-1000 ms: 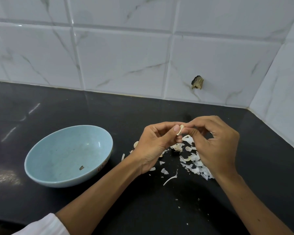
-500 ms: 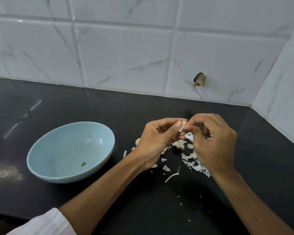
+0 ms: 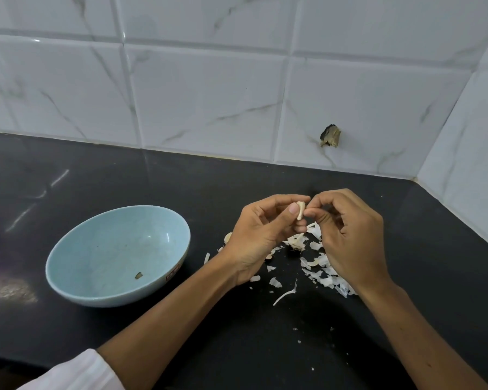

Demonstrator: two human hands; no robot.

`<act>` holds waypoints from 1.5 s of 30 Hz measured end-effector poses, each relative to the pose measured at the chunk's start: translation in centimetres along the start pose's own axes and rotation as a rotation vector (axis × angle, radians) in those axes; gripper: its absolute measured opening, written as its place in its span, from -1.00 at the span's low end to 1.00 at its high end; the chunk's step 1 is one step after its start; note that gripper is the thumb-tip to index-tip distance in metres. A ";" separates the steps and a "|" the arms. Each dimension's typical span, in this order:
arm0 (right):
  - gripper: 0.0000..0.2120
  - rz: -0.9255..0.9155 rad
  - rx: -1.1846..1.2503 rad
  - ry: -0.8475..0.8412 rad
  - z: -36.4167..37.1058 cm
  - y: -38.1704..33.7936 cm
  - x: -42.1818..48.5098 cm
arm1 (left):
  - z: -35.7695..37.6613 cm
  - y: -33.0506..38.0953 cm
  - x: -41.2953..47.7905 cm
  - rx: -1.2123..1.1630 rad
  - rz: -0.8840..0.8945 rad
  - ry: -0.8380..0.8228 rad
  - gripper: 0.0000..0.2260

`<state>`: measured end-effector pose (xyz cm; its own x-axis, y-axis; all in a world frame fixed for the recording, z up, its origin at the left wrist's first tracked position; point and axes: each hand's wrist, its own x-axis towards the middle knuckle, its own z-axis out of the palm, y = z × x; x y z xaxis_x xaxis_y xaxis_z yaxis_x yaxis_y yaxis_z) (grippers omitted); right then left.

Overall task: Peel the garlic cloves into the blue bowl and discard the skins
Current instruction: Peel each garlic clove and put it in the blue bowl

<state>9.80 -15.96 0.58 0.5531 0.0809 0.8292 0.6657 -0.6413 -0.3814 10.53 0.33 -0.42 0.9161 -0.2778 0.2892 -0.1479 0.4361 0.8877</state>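
Pinching garlic clove [image 3: 301, 210] upright in left hand [image 3: 261, 240], thumb against fingertips, tight hold. Nipping clove's top edge with right hand [image 3: 350, 237], narrow pinch, probably lifting skin. Working just above skins [image 3: 324, 273] at 5 o'clock, so scraps likely drop onto one pile. Over at 9 o'clock, blue bowl [image 3: 96, 299], near left hand for quick drop; inside, no peeled cloves yet, just dark speck [image 3: 138, 275].

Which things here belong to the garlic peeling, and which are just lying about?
Job: garlic clove, pinched between left hand and right hand; blue bowl; skins on the counter.
Lying about: dark scrap in the bowl; chipped spot on the wall tile.
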 end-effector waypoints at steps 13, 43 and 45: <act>-0.78 0.211 -0.212 -0.252 -1.0 1.4 0.2 | -0.5 0.1 0.3 0.095 0.081 0.169 -0.83; -0.91 0.097 0.110 -0.094 -0.5 -0.2 0.1 | -0.3 -0.3 0.1 0.161 0.060 0.042 -0.96; -0.91 0.057 0.076 -0.096 -0.4 -0.2 0.0 | -0.2 -0.3 0.1 0.155 0.063 0.040 -0.96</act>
<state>9.50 -16.17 0.85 0.6339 0.1212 0.7638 0.6661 -0.5875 -0.4595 10.75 0.37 -0.74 0.9167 -0.2184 0.3346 -0.2589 0.3133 0.9137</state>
